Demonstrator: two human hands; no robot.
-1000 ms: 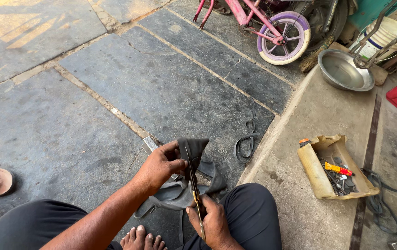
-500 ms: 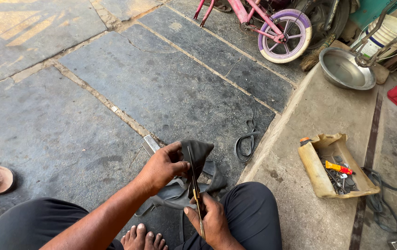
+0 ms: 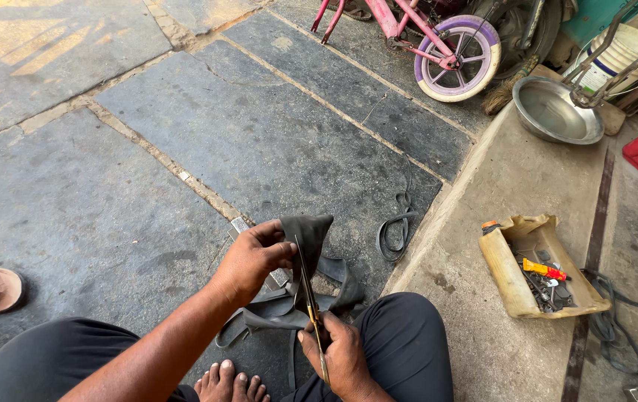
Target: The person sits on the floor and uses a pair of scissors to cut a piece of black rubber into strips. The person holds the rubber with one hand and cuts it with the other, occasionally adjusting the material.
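Two hands work on a piece of black rubber tube (image 3: 310,232) low in the middle of the frame. It is floppy and dull black, folded over at the top, and more of it lies in a heap on the ground under the hands, so its full shape is hard to make out. Thin scissors (image 3: 310,298) with long blades point up along the rubber; their handles are hidden inside the right hand (image 3: 341,356), which is closed around them. How far the blades are apart is too thin to see. The left hand (image 3: 253,257) comes in from the lower left with the wrist bent, and its fingers pinch the top of the rubber tight. Bare toes (image 3: 228,381) show at the bottom edge, partly cut off. A loop of black rubber strip (image 3: 395,229) lies on the grey stone floor (image 3: 185,134) just right of the hands. Farther right a tan tray of small tools (image 3: 538,268) sits on a step. A pink little bike (image 3: 445,45) and a metal bowl (image 3: 557,112) are at the upper right, both cut off by other things.
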